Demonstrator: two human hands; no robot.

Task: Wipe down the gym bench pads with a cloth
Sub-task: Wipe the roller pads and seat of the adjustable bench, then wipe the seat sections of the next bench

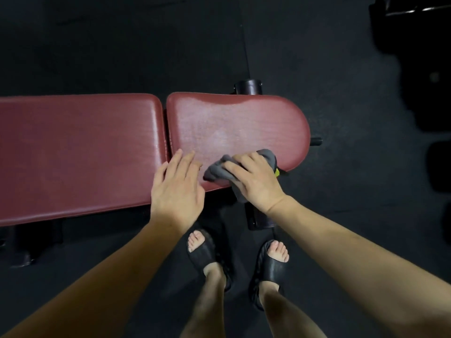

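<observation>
A dark red gym bench lies across the view, made of a long back pad (78, 152) on the left and a rounded seat pad (234, 125) on the right, with a narrow gap between them. My right hand (256, 181) grips a bunched grey cloth (217, 170) and presses it on the near edge of the seat pad. Part of the cloth hangs over that edge. My left hand (178, 189) rests flat with straight fingers across the gap at the near edge. The seat pad has a pale, dull film over its middle.
Black rubber floor surrounds the bench. Black roller pads stand behind (247, 87) and in front (260, 219) of the seat, and a small peg (316, 141) sticks out at its right end. My feet in black slides (205, 254) stand close to the bench. Dark equipment (415, 57) fills the right side.
</observation>
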